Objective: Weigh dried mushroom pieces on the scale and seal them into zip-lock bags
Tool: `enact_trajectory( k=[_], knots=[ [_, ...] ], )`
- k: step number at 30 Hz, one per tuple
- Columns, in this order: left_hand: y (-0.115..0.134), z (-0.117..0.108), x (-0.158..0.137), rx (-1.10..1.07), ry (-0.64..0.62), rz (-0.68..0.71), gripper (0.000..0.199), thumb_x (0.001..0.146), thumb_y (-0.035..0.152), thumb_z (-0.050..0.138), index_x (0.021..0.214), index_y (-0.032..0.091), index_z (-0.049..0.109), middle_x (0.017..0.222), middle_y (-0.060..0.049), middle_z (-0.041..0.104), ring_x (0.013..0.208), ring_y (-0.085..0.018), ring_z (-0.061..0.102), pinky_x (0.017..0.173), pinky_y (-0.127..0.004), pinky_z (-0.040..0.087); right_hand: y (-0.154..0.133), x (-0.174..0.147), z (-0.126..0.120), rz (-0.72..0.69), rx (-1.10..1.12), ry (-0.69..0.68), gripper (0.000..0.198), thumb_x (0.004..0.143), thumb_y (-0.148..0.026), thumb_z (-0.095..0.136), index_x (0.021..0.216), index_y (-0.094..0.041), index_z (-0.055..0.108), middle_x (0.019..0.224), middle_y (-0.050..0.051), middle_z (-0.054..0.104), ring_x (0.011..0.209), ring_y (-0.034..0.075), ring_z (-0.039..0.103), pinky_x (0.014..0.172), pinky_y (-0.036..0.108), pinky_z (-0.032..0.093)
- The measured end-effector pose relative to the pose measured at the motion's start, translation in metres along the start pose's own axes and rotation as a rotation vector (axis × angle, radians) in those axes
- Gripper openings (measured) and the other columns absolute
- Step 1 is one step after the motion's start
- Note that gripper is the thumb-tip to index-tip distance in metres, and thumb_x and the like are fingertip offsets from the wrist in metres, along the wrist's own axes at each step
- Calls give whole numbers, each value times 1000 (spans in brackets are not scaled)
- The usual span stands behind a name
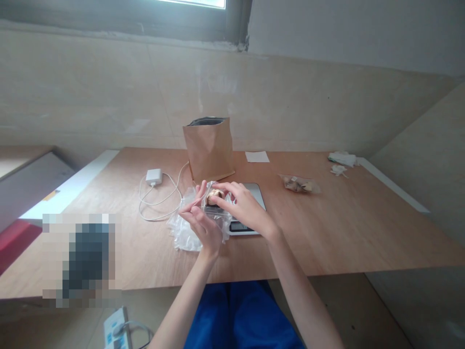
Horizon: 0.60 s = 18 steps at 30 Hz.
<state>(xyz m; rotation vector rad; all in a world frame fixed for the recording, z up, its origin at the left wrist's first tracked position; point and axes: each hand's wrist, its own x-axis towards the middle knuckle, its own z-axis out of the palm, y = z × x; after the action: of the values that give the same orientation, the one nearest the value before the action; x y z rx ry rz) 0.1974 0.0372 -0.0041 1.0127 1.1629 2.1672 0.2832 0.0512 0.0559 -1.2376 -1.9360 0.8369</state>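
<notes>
My left hand [204, 226] is curled around the side of a clear plastic zip bag [218, 213], its fingers bent against the plastic. From the other side, my right hand [241, 201] pinches tan-and-brown dried pieces [215, 196] at the bag's mouth. Whether these pieces are inside the plastic I cannot tell. Beneath my hands lies a pile of clear plastic bags [184, 232]. Partly hidden under my right hand is a white kitchen scale [258, 196] with a dark display at its front.
A brown paper bag [209, 150] stands open behind my hands. At left are a white charger [154, 176] with its cable and a pixelated dark object [89, 254]. A filled clear bag [298, 184], white paper [257, 157] and crumpled white items [341, 159] lie farther back.
</notes>
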Motion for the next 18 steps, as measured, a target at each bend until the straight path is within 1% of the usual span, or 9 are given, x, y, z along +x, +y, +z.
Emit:
enact_trajectory(
  k=[3,5,7,9,11,13,15,16,18],
  knots=[
    [7,-1,-4,6,54,-61,15,92,36,29,89,22,35,109,-10,61,115,-20,53,101,-45,35,-2,-5,-3,29,45,-36,42,80,-47,55,118,-27,52,99,2,63,89,16,55,79,32,44],
    [12,-1,-6,30,117,-92,16,91,35,29,87,23,37,108,-9,61,114,-20,53,101,-46,34,-3,-13,-6,19,44,40,35,83,-44,52,113,-27,53,101,2,62,91,16,55,81,33,44],
    [16,-1,-7,32,185,-138,16,91,36,29,87,23,38,108,-9,61,114,-20,53,102,-45,33,-4,-24,-7,6,16,167,27,86,-41,48,108,-26,55,106,3,59,98,17,53,86,34,43],
    [19,-1,-10,1,243,-203,18,91,37,27,91,23,38,111,-9,59,114,-20,53,101,-45,35,-4,-38,-5,41,-4,260,27,87,-42,45,106,-26,53,110,4,57,101,19,52,89,35,42],
    [20,-1,-14,-20,278,-265,22,91,40,26,98,23,37,121,-11,54,116,-20,51,99,-43,39,-3,-52,2,120,4,286,33,85,-46,48,110,-25,49,115,6,54,103,20,52,89,37,44],
    [19,-2,-21,19,265,-310,31,91,44,23,108,23,37,131,-13,45,120,-22,47,96,-42,42,-2,-62,14,205,51,262,45,80,-48,54,116,-25,43,120,8,51,105,21,52,87,38,46],
    [16,-4,-31,104,192,-327,39,90,47,23,119,24,36,137,-14,37,125,-23,42,95,-40,43,0,-67,26,256,123,241,54,76,-48,59,120,-25,38,121,9,51,105,22,53,86,38,47],
    [15,-5,-37,146,148,-325,41,90,48,25,123,24,34,138,-13,34,126,-23,40,95,-38,44,1,-67,31,264,163,257,55,75,-46,60,120,-25,37,120,9,52,106,22,54,86,38,48],
    [13,-7,-46,183,92,-323,44,90,48,28,127,26,30,140,-12,31,127,-22,39,94,-36,45,2,-66,38,244,241,321,48,78,-39,59,119,-25,38,119,9,54,107,21,55,87,37,48]
  ],
)
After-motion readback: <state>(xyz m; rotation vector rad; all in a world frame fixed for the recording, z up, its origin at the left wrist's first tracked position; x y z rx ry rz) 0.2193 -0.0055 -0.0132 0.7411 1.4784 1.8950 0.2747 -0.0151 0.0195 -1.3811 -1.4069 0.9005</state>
